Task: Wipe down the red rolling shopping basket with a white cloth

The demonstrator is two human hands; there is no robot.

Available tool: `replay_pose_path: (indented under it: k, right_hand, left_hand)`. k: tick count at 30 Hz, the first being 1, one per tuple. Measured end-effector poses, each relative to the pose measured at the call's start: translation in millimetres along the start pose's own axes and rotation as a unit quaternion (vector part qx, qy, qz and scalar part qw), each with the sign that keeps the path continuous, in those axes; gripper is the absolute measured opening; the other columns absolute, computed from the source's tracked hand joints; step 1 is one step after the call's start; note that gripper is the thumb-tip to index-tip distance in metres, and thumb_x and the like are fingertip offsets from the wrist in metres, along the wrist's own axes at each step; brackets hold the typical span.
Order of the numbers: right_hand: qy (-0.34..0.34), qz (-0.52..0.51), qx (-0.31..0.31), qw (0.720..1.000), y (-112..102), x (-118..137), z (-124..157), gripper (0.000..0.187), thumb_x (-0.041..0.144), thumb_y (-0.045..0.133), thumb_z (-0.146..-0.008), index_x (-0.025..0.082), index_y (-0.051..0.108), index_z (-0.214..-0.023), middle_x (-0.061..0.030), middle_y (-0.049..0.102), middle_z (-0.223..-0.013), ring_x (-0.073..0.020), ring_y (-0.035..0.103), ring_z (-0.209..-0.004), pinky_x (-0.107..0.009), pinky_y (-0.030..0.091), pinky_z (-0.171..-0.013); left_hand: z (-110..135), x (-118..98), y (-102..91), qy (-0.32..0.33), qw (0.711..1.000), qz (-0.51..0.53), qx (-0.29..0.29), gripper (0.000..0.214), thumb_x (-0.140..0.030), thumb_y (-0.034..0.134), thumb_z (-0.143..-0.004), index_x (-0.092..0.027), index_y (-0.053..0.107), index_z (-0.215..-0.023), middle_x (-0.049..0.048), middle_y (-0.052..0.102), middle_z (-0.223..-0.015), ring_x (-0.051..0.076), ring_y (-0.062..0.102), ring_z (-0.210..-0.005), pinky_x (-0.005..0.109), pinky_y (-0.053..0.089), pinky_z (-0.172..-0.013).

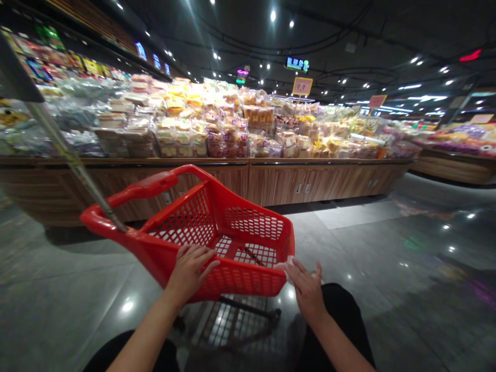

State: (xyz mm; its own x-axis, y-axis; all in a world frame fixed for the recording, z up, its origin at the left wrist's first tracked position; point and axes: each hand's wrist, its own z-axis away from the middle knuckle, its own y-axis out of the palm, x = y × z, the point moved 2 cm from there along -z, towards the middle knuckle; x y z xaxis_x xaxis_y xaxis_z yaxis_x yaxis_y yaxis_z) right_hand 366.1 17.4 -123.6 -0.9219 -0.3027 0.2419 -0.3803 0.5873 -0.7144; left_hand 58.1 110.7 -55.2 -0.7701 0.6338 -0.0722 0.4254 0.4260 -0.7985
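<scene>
A red plastic shopping cart (248, 281) with a lattice basket stands sideways before me. My left hand (191, 268) grips its near rim, the fingers over the edge and the thumb on the outer side. At the front right corner of the basket, my right hand (308, 284) presses a pale, thin cloth or tissue (284, 266) against the rim; part of it is hidden by the fingers. A dark, narrow thing (253, 256) shows at the basket floor, too unclear to name.
From the cart's handle end rises a slanted metal pole (73, 160) with a dark top. Behind the cart, a long wooden display counter (279, 183) bears heaps of packaged bread (182, 137). Another display (461, 163) stands at far right. The grey tile floor (387, 268) is glossy.
</scene>
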Motion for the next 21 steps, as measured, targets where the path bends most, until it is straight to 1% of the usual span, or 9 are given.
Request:
replay_pose_path:
  k: [2, 5, 8, 10, 12, 15, 18, 20, 21]
  right_hand:
    - [0.003, 0.002, 0.018, 1.000, 0, 0, 3, 0.049, 0.002, 0.035, -0.087, 0.031, 0.054, -0.122, 0.0001, 0.063, -0.119, -0.0194, 0.049, -0.122, -0.056, -0.006, -0.107]
    - [0.001, 0.002, 0.019, 1.000, 5, 8, 10, 0.055, -0.001, 0.033, -0.084, 0.029, 0.050, -0.127, -0.0006, 0.061, -0.123, -0.0179, 0.049, -0.122, -0.053, -0.006, -0.109]
    - [-0.039, -0.010, 0.024, 0.999, 5, 11, 12, 0.057, -0.002, 0.033, -0.082, 0.028, 0.049, -0.127, -0.0013, 0.061, -0.122, -0.0175, 0.050, -0.121, -0.053, -0.007, -0.109]
    - [-0.062, -0.019, 0.039, 0.997, 2, 6, 8, 0.057, -0.002, 0.033, -0.082, 0.030, 0.051, -0.126, -0.0007, 0.063, -0.120, -0.0173, 0.051, -0.120, -0.055, -0.010, -0.107]
    - [-0.050, -0.015, 0.051, 0.997, -1, -4, 0, 0.057, -0.002, 0.033, -0.082, 0.032, 0.053, -0.123, -0.0003, 0.062, -0.121, -0.0175, 0.049, -0.121, -0.056, -0.012, -0.106]
    - [-0.024, 0.005, 0.067, 0.997, 0, -10, -5, 0.057, -0.002, 0.033, -0.082, 0.031, 0.052, -0.123, -0.0013, 0.059, -0.126, -0.0186, 0.045, -0.126, -0.057, -0.010, -0.106]
    - [-0.045, 0.007, 0.062, 0.997, 7, 1, 5, 0.059, -0.003, 0.033, -0.081, 0.029, 0.049, -0.127, -0.0022, 0.057, -0.128, -0.0181, 0.042, -0.128, -0.054, -0.007, -0.108]
    - [-0.072, -0.001, 0.061, 0.996, 12, 10, 16, 0.061, -0.003, 0.034, -0.080, 0.028, 0.046, -0.131, -0.0025, 0.055, -0.130, -0.0176, 0.041, -0.129, -0.052, -0.008, -0.109]
    - [-0.084, -0.006, 0.062, 0.995, 14, 12, 20, 0.061, -0.003, 0.035, -0.080, 0.027, 0.044, -0.132, -0.0026, 0.055, -0.130, -0.0176, 0.040, -0.129, -0.051, -0.009, -0.109]
  left_hand:
    - [0, 1, 0.2, -0.003, 1.000, -0.001, 0.001, 0.023, -0.040, 0.052, -0.085, -0.025, 0.067, -0.095, 0.0019, 0.071, -0.092, 0.018, 0.060, -0.088, 0.038, 0.032, -0.089]
    - [0, 4, -0.1, -0.008, 1.000, -0.003, 0.001, 0.023, -0.039, 0.051, -0.086, -0.025, 0.067, -0.093, 0.0018, 0.071, -0.091, 0.019, 0.060, -0.089, 0.038, 0.031, -0.089]
    - [3, 10, -2.4, -0.007, 1.000, -0.004, 0.003, 0.023, -0.040, 0.050, -0.086, -0.026, 0.068, -0.091, 0.0010, 0.071, -0.090, 0.019, 0.060, -0.088, 0.039, 0.031, -0.089]
    - [5, 16, -4.7, -0.006, 1.000, -0.004, 0.006, 0.023, -0.041, 0.051, -0.086, -0.026, 0.068, -0.090, 0.0008, 0.071, -0.089, 0.019, 0.060, -0.087, 0.038, 0.031, -0.089]
    - [6, 22, -6.9, -0.008, 1.000, -0.005, 0.007, 0.023, -0.041, 0.052, -0.085, -0.025, 0.068, -0.088, 0.0012, 0.072, -0.089, 0.019, 0.060, -0.086, 0.038, 0.032, -0.088]
    - [7, 31, -9.9, -0.017, 1.000, -0.012, 0.011, 0.024, -0.042, 0.052, -0.085, -0.025, 0.069, -0.088, 0.0014, 0.072, -0.089, 0.019, 0.060, -0.087, 0.038, 0.032, -0.088]
    - [8, 35, -12.8, -0.022, 0.999, -0.025, 0.018, 0.024, -0.042, 0.051, -0.085, -0.026, 0.068, -0.089, 0.0016, 0.071, -0.091, 0.020, 0.060, -0.090, 0.040, 0.031, -0.092]
    - [10, 30, -14.3, -0.013, 0.999, -0.042, 0.006, 0.023, -0.040, 0.051, -0.086, -0.026, 0.067, -0.094, 0.0025, 0.070, -0.097, 0.021, 0.060, -0.094, 0.045, 0.028, -0.098]
    - [11, 24, -14.4, -0.007, 0.999, -0.051, -0.007, 0.022, -0.038, 0.051, -0.086, -0.026, 0.066, -0.097, 0.0030, 0.070, -0.100, 0.021, 0.060, -0.096, 0.048, 0.025, -0.101]
